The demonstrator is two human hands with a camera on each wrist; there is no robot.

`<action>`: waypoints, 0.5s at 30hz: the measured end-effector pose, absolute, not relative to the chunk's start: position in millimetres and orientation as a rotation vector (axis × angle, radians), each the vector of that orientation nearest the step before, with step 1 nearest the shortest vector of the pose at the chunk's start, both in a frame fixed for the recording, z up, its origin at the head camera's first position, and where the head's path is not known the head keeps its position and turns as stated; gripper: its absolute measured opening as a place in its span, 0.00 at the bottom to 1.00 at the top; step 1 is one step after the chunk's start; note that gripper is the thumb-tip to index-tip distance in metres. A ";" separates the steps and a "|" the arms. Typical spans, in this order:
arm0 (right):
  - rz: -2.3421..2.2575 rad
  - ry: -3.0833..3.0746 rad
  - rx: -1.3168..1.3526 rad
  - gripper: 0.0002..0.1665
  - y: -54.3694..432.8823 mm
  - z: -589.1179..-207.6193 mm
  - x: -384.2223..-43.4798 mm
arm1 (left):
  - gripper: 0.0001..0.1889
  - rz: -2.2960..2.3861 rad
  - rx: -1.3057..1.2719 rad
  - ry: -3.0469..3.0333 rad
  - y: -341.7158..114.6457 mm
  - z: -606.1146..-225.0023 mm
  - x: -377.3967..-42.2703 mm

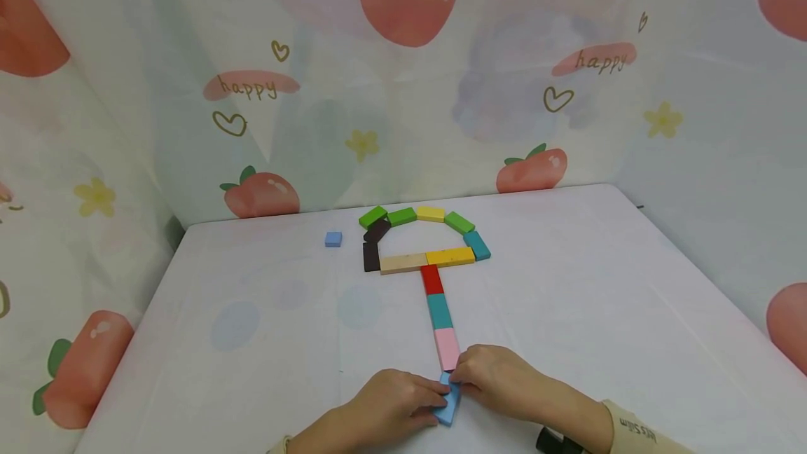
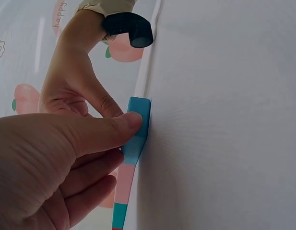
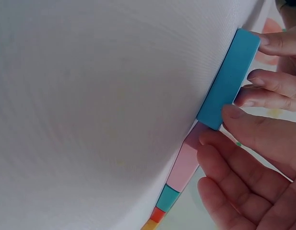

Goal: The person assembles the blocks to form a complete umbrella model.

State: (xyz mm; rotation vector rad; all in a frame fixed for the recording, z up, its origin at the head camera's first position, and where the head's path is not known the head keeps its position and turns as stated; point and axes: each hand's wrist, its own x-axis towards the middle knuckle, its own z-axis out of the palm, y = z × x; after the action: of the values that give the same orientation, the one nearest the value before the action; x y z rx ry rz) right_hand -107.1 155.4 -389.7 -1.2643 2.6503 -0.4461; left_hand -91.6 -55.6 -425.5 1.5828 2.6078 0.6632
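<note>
A light blue block lies at the near end of a straight line of blocks. Its far end meets or nearly meets a pink block. Beyond that follow a teal block and a red block. My left hand holds the blue block from the left, its thumb laid against it in the left wrist view. From the other side my right hand pinches its far end; the right wrist view shows that thumb on the block's edge.
Past the red block, a plain wood block and a yellow block form a crossbar. An arch of black, green, yellow and teal blocks curves behind it. One small blue block lies apart, left. A black object is by the right wrist.
</note>
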 end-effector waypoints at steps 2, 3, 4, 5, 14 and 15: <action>-0.450 2.651 -1.265 0.07 155.4 -390.1 -107.2 | 0.14 0.655 1.584 2.605 -56.0 -424.7 -92.3; -0.453 2.651 -1.265 0.07 155.5 -390.2 -107.2 | 0.14 0.654 1.583 2.602 -56.2 -424.4 -92.6; -0.456 2.649 -1.261 0.07 155.5 -390.3 -107.2 | 0.14 0.649 1.584 2.601 -56.4 -424.1 -92.8; -0.459 2.646 -1.256 0.07 155.4 -390.4 -107.2 | 0.13 0.650 1.584 2.599 -56.4 -424.0 -93.0; -0.462 2.644 -1.238 0.07 155.5 -389.9 -106.8 | 0.14 0.648 1.586 2.594 -56.1 -426.5 -94.1; -0.462 2.644 -1.237 0.07 155.5 -389.9 -106.8 | 0.14 0.649 1.584 2.593 -56.1 -427.0 -94.2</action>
State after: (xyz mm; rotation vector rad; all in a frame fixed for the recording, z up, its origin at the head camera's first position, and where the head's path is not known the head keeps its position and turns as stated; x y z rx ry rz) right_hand -106.8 155.5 -389.9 -1.2373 2.6441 -0.4623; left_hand -94.2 -56.1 -427.0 1.5837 2.5926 0.6490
